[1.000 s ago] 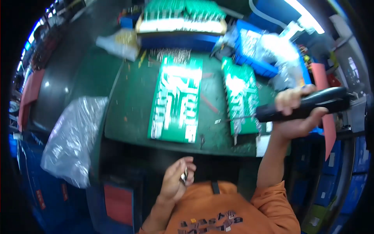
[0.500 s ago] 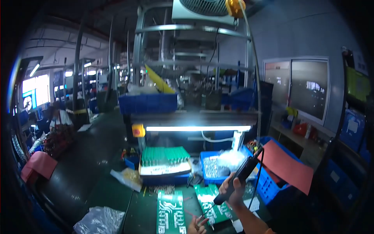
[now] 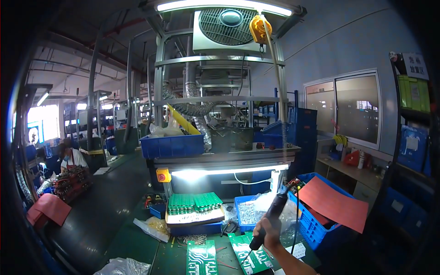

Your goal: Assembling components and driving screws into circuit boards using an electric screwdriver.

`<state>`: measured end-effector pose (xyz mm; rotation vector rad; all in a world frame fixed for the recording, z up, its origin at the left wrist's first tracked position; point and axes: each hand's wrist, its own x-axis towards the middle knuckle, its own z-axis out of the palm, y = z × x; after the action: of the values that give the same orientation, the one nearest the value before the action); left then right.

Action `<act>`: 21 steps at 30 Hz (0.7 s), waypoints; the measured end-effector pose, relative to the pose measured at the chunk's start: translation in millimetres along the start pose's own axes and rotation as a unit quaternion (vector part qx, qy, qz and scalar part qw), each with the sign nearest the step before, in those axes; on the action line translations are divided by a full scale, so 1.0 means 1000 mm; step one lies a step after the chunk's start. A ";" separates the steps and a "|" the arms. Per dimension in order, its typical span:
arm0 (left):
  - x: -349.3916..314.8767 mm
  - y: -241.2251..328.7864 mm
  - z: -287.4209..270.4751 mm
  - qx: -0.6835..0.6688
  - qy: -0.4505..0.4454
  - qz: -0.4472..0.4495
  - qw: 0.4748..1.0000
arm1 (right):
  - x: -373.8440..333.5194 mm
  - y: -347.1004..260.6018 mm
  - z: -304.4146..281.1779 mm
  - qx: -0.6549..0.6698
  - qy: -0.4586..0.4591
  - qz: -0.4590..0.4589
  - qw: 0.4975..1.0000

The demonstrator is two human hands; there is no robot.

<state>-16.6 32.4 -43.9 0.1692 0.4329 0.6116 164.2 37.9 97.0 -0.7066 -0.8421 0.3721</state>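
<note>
My right hand [image 3: 269,233] is wrapped round a black electric screwdriver [image 3: 277,207] with a cable at its top end. The tool leans, and its thin bit points down at the right green circuit board [image 3: 239,242]; whether the tip touches cannot be made out. A second green circuit board [image 3: 200,256] lies to the left, with thin red wires [image 3: 225,264] between the two. Small metal parts [image 3: 195,239] are heaped behind the left board. My left hand is not in view.
Stacked green boards [image 3: 195,201] fill a box at the back. Beside it stands a blue bin [image 3: 247,214] of small metal parts. A blue crate [image 3: 314,223] with a red sheet [image 3: 334,201] is at right. Plastic bags [image 3: 123,266] lie at left; a person [image 3: 73,158] sits far left.
The view has tilted up, so the boards sit lower in the picture. My left hand, earlier at the boards' near edge, has left the view. My right hand still grips the electric screwdriver.
</note>
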 end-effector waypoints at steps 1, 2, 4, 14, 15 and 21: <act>-0.008 -0.001 -0.002 -0.003 0.008 -0.017 1.000 | 0.007 0.006 -0.001 -0.056 0.013 0.001 0.998; -0.016 -0.001 -0.002 -0.006 0.015 -0.033 0.999 | 0.016 0.009 0.000 -0.081 0.011 0.008 0.997; -0.018 -0.004 -0.020 0.041 0.050 -0.065 0.996 | 0.022 0.007 0.008 -0.192 0.046 -0.008 0.980; -0.038 0.027 0.016 0.018 0.036 -0.164 0.986 | 0.051 0.013 -0.019 -0.412 0.169 -0.043 0.894; -0.042 0.037 0.033 0.017 0.046 -0.176 0.983 | 0.050 0.006 -0.019 -0.419 0.176 -0.031 0.890; -0.053 0.145 0.136 0.075 0.082 -0.036 0.993 | 0.041 -0.093 0.055 -0.526 0.005 -0.045 0.850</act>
<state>-70.2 114.8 136.6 0.2473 0.6424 0.5235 149.0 17.7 209.9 -1.6746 -1.0472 -0.2351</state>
